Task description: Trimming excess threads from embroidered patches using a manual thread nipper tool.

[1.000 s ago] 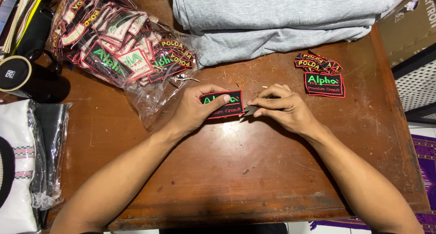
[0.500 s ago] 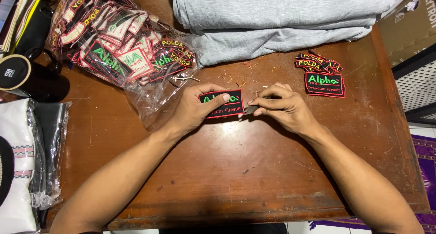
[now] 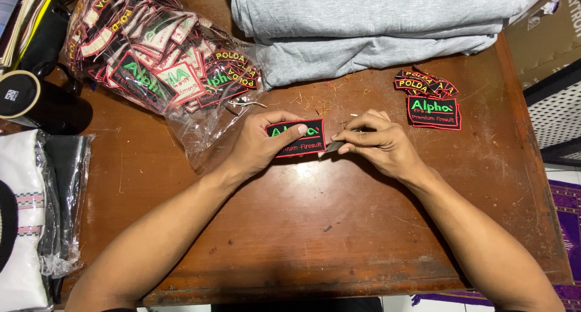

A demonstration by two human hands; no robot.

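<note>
My left hand (image 3: 260, 145) holds a black rectangular embroidered patch (image 3: 305, 141) with a red border and green lettering, thumb pressed on its top. My right hand (image 3: 381, 144) pinches a small dark blade-like tool (image 3: 334, 146) against the patch's right edge. Both hands rest on the brown wooden table (image 3: 315, 227), near its middle.
A clear plastic bag (image 3: 157, 64) full of similar patches lies at the back left. A small stack of patches (image 3: 433, 103) sits to the right. Folded grey cloth (image 3: 375, 21) fills the back. A black cylinder (image 3: 30, 100) and bagged fabric (image 3: 36, 215) lie at the left edge.
</note>
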